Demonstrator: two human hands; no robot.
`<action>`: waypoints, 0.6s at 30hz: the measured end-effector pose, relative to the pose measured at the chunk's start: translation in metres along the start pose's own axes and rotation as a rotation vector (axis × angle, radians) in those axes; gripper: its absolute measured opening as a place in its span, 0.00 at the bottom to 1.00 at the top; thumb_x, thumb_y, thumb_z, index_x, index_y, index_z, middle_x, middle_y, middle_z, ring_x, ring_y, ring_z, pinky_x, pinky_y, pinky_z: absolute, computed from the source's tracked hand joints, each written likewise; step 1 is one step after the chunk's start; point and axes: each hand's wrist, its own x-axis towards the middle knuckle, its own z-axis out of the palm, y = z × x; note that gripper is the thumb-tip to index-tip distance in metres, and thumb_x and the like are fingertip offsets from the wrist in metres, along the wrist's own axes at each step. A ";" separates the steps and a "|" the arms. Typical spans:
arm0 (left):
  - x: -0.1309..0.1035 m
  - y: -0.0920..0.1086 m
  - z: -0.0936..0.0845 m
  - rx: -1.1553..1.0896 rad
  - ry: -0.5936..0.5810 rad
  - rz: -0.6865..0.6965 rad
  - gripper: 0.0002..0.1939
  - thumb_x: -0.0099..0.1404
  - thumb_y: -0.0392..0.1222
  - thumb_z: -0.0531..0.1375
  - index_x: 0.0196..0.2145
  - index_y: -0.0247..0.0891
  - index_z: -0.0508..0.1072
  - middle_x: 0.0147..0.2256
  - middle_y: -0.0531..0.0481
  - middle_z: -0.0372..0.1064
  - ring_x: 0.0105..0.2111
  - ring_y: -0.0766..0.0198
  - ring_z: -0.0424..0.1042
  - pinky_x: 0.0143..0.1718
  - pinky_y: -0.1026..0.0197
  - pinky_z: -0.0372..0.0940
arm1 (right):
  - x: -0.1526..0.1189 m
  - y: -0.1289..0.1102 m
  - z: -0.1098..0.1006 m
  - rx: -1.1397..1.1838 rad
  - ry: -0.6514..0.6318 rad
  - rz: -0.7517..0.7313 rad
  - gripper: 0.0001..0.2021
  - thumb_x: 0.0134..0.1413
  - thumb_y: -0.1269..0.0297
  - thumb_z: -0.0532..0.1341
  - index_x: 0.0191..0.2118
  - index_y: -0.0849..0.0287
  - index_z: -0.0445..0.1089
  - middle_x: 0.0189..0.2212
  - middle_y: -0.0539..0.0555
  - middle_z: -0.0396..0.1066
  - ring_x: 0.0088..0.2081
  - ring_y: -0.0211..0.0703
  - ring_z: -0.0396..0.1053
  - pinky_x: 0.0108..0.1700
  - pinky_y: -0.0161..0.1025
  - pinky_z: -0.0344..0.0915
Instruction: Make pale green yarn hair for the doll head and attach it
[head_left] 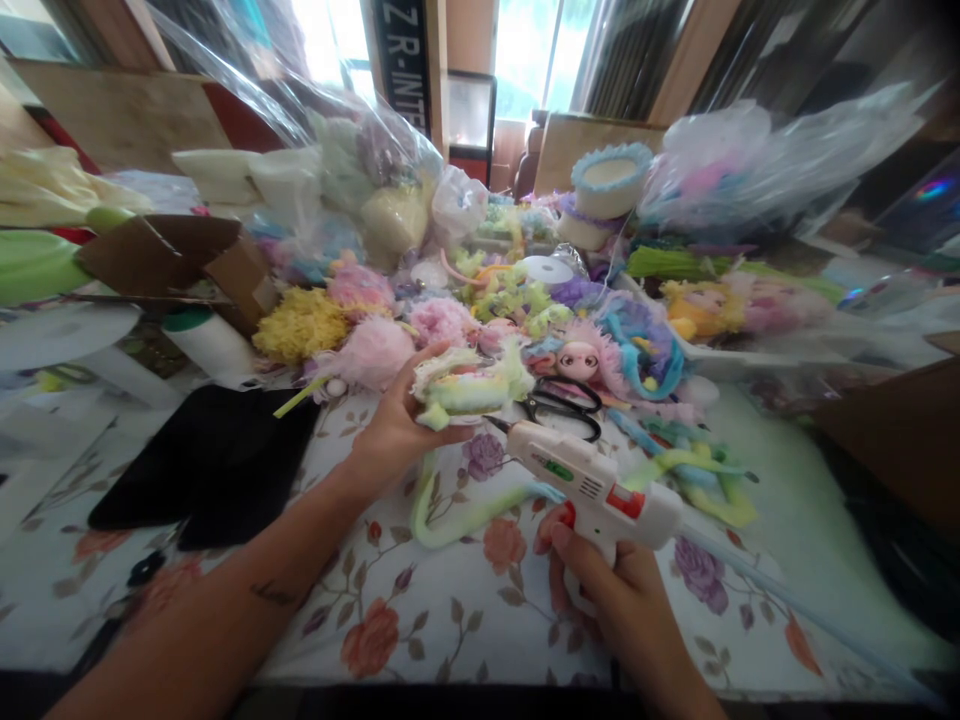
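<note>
My left hand (401, 420) holds a small fluffy piece (472, 390) in pale green, white and pink, with the fingers around its left side. In my right hand (600, 585) is a white hot glue gun (577, 470) with red and green parts, its handle in my palm and fingers near the red trigger. The dark nozzle points left, close to the lower right of the fluffy piece; whether they touch I cannot tell. Below the piece, a pale green fuzzy strip (457, 528) lies bent on the flowered cloth (405, 585). Black-handled scissors (566, 405) rest just behind the gun.
Behind the hands are yellow pompoms (300, 325), pink fluff and a doll head (579, 360). A black flat item (217, 460) lies at left, near a cardboard box (172, 265). Coloured fuzzy stems (697, 470) lie at right. A glue stick (795, 600) trails from the gun.
</note>
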 end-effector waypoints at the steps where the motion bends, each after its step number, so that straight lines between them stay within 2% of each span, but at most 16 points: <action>1: 0.000 0.000 0.000 0.003 -0.004 0.001 0.50 0.46 0.39 0.74 0.63 0.49 0.58 0.58 0.46 0.67 0.55 0.52 0.70 0.51 0.57 0.71 | 0.000 0.000 0.000 0.001 0.003 0.000 0.19 0.52 0.46 0.61 0.27 0.60 0.69 0.12 0.48 0.64 0.14 0.31 0.51 0.13 0.29 0.47; 6: 0.000 -0.001 0.000 0.003 0.010 0.006 0.51 0.45 0.40 0.75 0.63 0.48 0.58 0.57 0.45 0.68 0.54 0.51 0.70 0.50 0.57 0.72 | 0.000 0.001 -0.001 0.011 0.011 0.007 0.19 0.52 0.46 0.61 0.28 0.59 0.69 0.11 0.48 0.63 0.13 0.31 0.52 0.13 0.29 0.48; 12: 0.000 0.002 0.002 -0.055 0.013 -0.008 0.50 0.43 0.38 0.75 0.62 0.48 0.59 0.57 0.46 0.68 0.56 0.53 0.68 0.53 0.59 0.70 | 0.001 0.003 -0.002 0.022 0.008 0.003 0.18 0.53 0.47 0.61 0.26 0.59 0.68 0.11 0.48 0.63 0.13 0.31 0.52 0.13 0.29 0.48; 18: 0.000 0.001 0.001 -0.035 -0.004 -0.008 0.50 0.46 0.38 0.74 0.63 0.49 0.57 0.59 0.46 0.66 0.56 0.52 0.68 0.53 0.56 0.70 | 0.001 0.002 -0.001 0.027 0.007 0.006 0.17 0.53 0.49 0.61 0.27 0.59 0.68 0.11 0.48 0.63 0.12 0.31 0.53 0.13 0.28 0.47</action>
